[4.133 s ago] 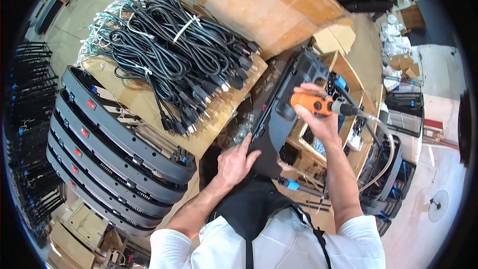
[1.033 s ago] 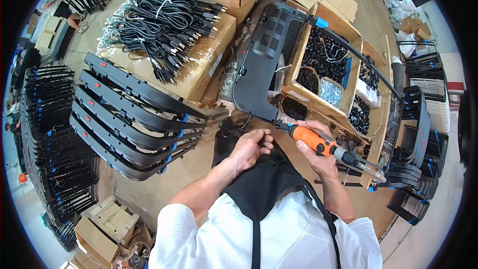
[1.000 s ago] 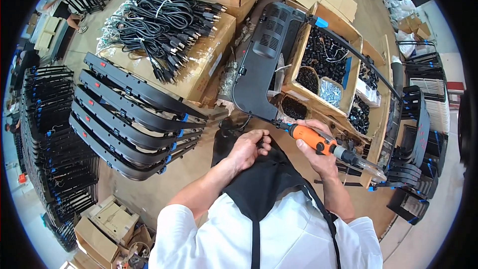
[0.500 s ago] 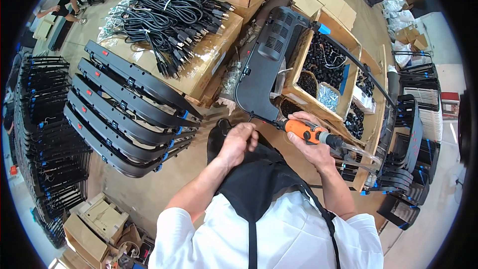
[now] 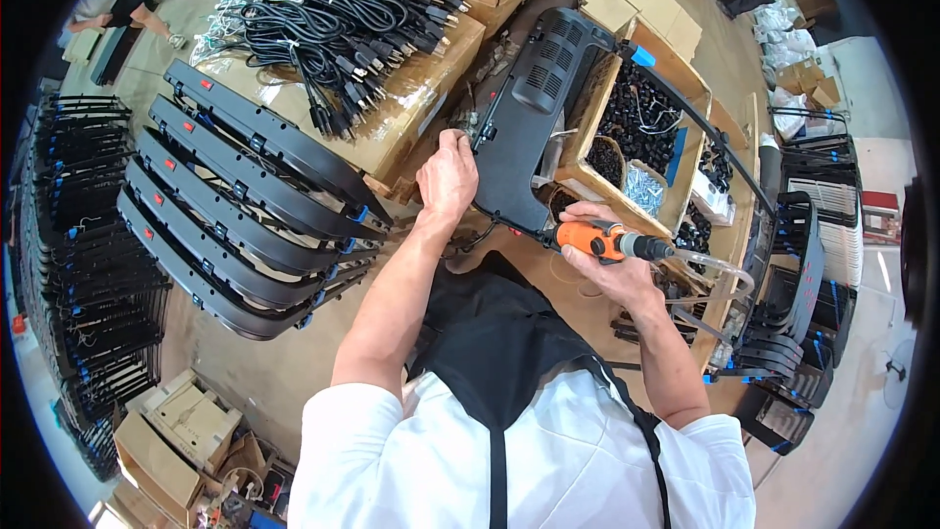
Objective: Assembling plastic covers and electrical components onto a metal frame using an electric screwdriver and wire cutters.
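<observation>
My right hand (image 5: 627, 281) is wrapped round an orange and black air screwdriver (image 5: 590, 239) with a clear hose at its rear. The tool's front end is at the near corner of a black plastic housing (image 5: 521, 152), which has a vented bulge at its far end. Against the left edge of that housing is my left hand (image 5: 448, 181), its fingers curled together. Whatever those fingers hold, if anything, is hidden. Beside the housing, a wooden parts box (image 5: 586, 188) holds black fittings (image 5: 636, 113) and silver screws (image 5: 643, 188) in its compartments.
Stacked curved black frames (image 5: 264, 167) with red switches stand at left. Bundled black power cords (image 5: 343, 29) lie on a cardboard box (image 5: 406, 122) beyond. More black frames (image 5: 88, 264) line the far left, and open cartons (image 5: 162, 460) sit lower left. Another person (image 5: 122, 0) is at upper left.
My left hand has moved up and away from me, from near my apron to the housing's left edge. The screwdriver in my right hand has shifted only slightly.
</observation>
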A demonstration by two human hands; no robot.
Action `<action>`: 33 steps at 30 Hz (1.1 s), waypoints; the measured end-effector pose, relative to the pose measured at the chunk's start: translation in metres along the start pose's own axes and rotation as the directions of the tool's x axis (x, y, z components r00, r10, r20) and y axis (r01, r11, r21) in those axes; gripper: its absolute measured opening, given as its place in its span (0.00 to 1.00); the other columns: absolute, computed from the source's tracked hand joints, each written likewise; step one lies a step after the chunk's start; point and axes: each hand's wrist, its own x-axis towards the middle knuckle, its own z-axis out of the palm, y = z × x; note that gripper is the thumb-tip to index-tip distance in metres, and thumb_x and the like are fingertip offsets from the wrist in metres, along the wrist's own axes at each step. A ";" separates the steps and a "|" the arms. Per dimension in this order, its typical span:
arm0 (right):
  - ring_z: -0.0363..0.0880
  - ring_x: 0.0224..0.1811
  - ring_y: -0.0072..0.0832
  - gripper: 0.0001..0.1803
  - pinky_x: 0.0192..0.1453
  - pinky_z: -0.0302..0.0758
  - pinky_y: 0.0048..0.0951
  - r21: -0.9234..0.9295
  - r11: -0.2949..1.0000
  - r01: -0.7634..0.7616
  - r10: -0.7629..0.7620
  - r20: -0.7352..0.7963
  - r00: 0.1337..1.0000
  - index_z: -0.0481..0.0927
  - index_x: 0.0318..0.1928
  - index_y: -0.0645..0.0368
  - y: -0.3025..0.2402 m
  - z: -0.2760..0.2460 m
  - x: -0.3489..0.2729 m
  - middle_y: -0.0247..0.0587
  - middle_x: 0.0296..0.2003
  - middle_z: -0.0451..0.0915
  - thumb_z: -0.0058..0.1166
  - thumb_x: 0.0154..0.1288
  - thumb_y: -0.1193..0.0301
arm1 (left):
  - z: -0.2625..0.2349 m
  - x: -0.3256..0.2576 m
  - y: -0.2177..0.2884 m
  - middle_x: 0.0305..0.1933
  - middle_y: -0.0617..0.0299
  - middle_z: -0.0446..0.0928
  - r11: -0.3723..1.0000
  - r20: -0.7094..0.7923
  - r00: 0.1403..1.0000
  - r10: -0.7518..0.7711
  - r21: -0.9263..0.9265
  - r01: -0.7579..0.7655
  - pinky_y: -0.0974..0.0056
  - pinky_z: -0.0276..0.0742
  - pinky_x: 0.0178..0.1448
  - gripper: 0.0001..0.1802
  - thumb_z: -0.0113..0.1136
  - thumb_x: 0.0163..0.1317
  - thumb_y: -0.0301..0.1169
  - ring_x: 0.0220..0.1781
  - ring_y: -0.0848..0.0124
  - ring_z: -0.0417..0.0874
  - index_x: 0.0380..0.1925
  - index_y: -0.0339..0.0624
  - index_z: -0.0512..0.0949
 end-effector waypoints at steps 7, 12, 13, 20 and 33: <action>0.81 0.62 0.30 0.29 0.72 0.76 0.36 0.000 0.997 -0.077 0.077 0.034 0.996 0.78 0.64 0.59 -0.004 -0.007 -0.003 0.40 0.59 0.82 0.70 0.63 0.75 | 0.011 -0.008 -0.006 0.38 0.43 0.87 0.993 -0.094 0.990 0.109 0.049 -0.104 0.41 0.83 0.47 0.12 0.50 0.80 0.40 0.41 0.42 0.89 0.51 0.46 0.75; 0.82 0.60 0.29 0.28 0.70 0.77 0.36 -0.014 0.999 -0.044 0.045 0.023 0.999 0.79 0.63 0.59 -0.001 -0.006 -0.003 0.39 0.57 0.83 0.70 0.63 0.73 | 0.005 -0.002 -0.007 0.37 0.44 0.87 0.988 -0.065 0.990 0.126 0.095 -0.119 0.40 0.83 0.47 0.12 0.49 0.81 0.39 0.41 0.42 0.89 0.51 0.45 0.75; 0.82 0.58 0.28 0.28 0.69 0.77 0.35 -0.014 1.000 -0.028 0.028 0.015 0.999 0.79 0.63 0.58 -0.001 -0.006 -0.003 0.38 0.56 0.85 0.71 0.64 0.71 | 0.003 0.000 -0.007 0.37 0.43 0.87 0.987 -0.045 0.992 0.122 0.115 -0.116 0.40 0.83 0.47 0.12 0.48 0.81 0.39 0.41 0.42 0.89 0.51 0.45 0.75; 0.84 0.56 0.27 0.27 0.66 0.79 0.34 0.089 0.996 -0.020 0.023 -0.037 0.999 0.79 0.63 0.56 0.002 0.000 0.000 0.38 0.54 0.86 0.71 0.63 0.72 | 0.000 0.006 -0.005 0.37 0.39 0.86 0.989 0.035 0.997 0.069 0.130 -0.073 0.38 0.81 0.50 0.14 0.47 0.81 0.41 0.43 0.38 0.88 0.52 0.44 0.75; 0.90 0.51 0.36 0.22 0.60 0.84 0.34 -0.245 0.970 0.014 0.003 0.070 0.998 0.83 0.55 0.53 -0.009 0.004 0.001 0.39 0.53 0.88 0.70 0.59 0.71 | -0.023 -0.017 -0.031 0.38 0.62 0.82 0.423 0.242 0.950 -0.199 -0.853 0.306 0.72 0.74 0.34 0.13 0.48 0.82 0.32 0.31 0.77 0.78 0.54 0.36 0.78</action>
